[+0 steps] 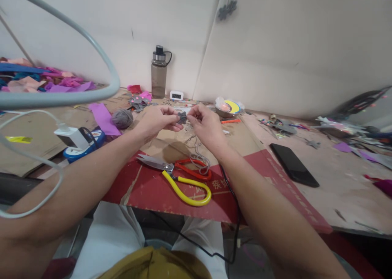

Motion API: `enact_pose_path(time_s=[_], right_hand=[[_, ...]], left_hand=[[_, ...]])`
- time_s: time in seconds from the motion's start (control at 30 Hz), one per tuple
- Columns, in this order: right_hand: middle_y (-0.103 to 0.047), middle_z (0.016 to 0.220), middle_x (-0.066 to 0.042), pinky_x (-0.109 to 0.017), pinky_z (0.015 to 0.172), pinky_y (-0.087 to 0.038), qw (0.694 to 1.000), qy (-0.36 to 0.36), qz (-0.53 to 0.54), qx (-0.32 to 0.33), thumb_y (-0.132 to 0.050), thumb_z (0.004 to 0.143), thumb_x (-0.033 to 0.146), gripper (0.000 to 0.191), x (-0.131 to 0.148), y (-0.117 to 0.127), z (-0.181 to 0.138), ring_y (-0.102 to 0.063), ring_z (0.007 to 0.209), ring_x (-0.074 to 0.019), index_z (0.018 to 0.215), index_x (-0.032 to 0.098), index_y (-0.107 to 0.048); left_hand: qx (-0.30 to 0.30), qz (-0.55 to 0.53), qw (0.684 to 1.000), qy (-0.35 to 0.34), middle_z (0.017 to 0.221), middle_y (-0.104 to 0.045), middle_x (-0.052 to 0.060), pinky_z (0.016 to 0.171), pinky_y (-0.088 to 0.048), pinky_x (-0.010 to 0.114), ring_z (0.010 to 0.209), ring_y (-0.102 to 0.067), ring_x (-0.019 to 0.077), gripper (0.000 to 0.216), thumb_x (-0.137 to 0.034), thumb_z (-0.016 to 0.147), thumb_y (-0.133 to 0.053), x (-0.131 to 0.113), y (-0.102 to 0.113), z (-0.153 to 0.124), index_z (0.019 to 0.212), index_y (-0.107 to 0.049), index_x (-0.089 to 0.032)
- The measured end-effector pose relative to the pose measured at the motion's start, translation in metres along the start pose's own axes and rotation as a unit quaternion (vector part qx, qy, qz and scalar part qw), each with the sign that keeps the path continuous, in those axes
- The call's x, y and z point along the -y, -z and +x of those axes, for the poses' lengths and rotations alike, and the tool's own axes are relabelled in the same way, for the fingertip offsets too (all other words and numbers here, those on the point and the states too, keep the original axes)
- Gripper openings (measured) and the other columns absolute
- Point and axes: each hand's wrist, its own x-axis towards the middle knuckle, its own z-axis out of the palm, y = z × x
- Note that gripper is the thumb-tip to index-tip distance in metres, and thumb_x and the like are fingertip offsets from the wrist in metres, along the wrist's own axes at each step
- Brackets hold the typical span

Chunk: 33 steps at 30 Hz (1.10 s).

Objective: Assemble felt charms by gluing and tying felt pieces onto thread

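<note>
Near the frame's centre, we pinched a small grey craft piece crosswise between our left hand and right hand, fingertips closed on its opposite edges.

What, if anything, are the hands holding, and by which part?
A small gray piece, by its left edge, in the left hand. The right hand is at its right edge; whether it grips there too cannot be told.

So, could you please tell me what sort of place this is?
Probably a craft workbench: scissors with red and yellow handles, a ball of grey yarn and colourful scraps lie on it.
</note>
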Motion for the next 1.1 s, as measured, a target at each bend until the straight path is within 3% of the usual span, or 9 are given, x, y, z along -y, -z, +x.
enact_pose_path(time_s=[0.4, 0.6, 1.1], right_hand=[[-0.058, 0.078, -0.005, -0.034, 0.074, -0.039, 0.989, 0.036, -0.114, -0.083, -0.054, 0.084, 0.020, 0.011, 0.012, -0.003, -0.004, -0.051, 0.076, -0.0181, 0.073, 0.021, -0.050], [-0.057, 0.077, -0.005, -0.033, 0.072, -0.038, 0.989, 0.043, -0.123, -0.068, -0.051, 0.086, 0.024, 0.014, 0.012, -0.005, -0.003, -0.050, 0.074, -0.0179, 0.072, 0.021, -0.051], [-0.055, 0.063, 0.001, -0.028, 0.063, -0.033, 0.997, -0.034, -0.052, -0.034, -0.051, 0.085, 0.028, 0.021, 0.012, -0.008, -0.001, -0.045, 0.060, -0.0124, 0.066, 0.019, -0.054]], left_hand=[[-0.009, -0.033, 0.999, -0.012, 0.062, -0.066, 0.002, 0.067, -0.059, 0.029, 0.066, -0.071, 0.0173, 0.023, -0.020, 0.068, -0.075, 0.007, -0.003, 0.004, 0.071, -0.053, -0.013], [-0.014, -0.034, 0.999, -0.028, 0.062, -0.064, 0.001, 0.058, -0.056, 0.025, 0.062, -0.070, 0.0165, 0.023, -0.021, 0.068, -0.075, 0.007, -0.004, 0.004, 0.071, -0.053, -0.014], [-0.002, -0.045, 0.998, -0.045, 0.073, -0.069, 0.003, 0.072, -0.058, 0.029, 0.064, -0.067, 0.0115, 0.016, -0.020, 0.068, -0.073, 0.010, -0.004, 0.006, 0.079, -0.066, -0.011]])
